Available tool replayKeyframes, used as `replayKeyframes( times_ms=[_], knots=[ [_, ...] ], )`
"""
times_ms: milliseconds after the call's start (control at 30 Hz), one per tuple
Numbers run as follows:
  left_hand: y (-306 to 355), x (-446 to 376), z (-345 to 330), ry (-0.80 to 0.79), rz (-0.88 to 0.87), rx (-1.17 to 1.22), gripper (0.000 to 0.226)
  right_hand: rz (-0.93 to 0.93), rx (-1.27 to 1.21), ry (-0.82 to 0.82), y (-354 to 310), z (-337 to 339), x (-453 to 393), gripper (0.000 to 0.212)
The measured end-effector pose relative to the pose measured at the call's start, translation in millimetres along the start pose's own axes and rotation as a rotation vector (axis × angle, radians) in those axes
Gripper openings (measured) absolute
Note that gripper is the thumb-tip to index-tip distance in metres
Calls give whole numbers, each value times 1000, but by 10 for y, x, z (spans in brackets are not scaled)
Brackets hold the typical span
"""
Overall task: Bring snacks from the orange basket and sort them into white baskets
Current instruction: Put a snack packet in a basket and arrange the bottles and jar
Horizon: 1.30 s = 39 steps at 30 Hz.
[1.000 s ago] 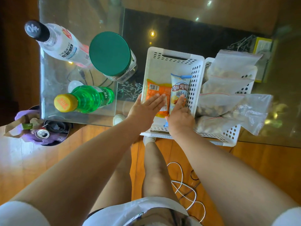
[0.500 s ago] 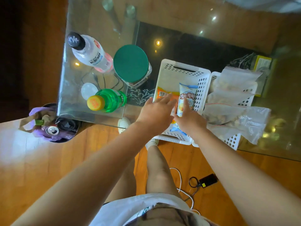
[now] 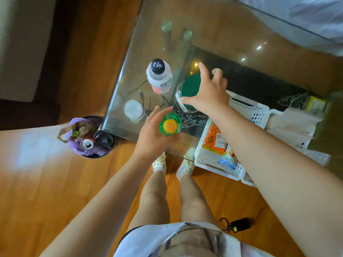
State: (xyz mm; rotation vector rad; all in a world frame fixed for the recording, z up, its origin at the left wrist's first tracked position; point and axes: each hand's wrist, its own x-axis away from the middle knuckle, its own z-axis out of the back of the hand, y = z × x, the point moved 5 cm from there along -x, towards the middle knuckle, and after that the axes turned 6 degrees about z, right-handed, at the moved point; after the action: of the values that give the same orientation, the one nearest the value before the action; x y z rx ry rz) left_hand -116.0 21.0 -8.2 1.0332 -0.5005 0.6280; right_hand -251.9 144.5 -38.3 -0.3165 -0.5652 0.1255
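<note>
Snacks: an orange packet [image 3: 215, 140] and a blue-and-white packet [image 3: 229, 158] are lying in the left white basket [image 3: 213, 164] at right centre of the frame, and clear bags [image 3: 293, 125] are piled in the second white basket [image 3: 246, 179] just beside it at the right edge. Both hands, which were pressing on those packets half a second ago, are now out of the basket and over the bottles left of it; likely meaning this batch is placed and sorted. The orange basket is not in view, so whether more snacks are waiting cannot be told. Left hand [image 3: 150, 134] is reaching forward at centre frame, fingers wrapping round the green bottle [image 3: 169, 125] with the yellow cap, thumb side under it; looks like a grip but lift-off from the glass tabletop [image 3: 130, 75] cannot be told. Right hand [image 3: 209, 89] is extending further up the frame over the green-lidded jar [image 3: 189, 86], fingers spread wide and curving, thumb near the lid edge, holding nothing yet. The clear bottle with black cap [image 3: 158, 76] is standing upright, upper centre, apart from both hands. A bin with a can [image 3: 92, 138] is sitting on the floor at left.
</note>
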Motion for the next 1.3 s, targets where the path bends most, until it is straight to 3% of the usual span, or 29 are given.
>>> replayKeyframes(
  times_ms=[67,167,400,633,800,1300],
  knots=[
    [-40,-81,-32,-6,-13,21,58,-40,58,-61,-37,-101,-42,104],
    [-78,-136,11,-3,-37,85,49,-60,74,-3,-42,-147,-39,97],
    [-326,-179,379,70,26,248,37,25,124,-14,-33,-246,133,97],
    [-442,-145,606,129,55,281,39,206,208,-37,-29,-566,710,108],
    [-447,-133,588,97,12,210,45,284,246,-55,2,-734,974,103],
    [-460,-127,539,66,66,240,50,406,227,-121,42,-728,923,104]
  ],
)
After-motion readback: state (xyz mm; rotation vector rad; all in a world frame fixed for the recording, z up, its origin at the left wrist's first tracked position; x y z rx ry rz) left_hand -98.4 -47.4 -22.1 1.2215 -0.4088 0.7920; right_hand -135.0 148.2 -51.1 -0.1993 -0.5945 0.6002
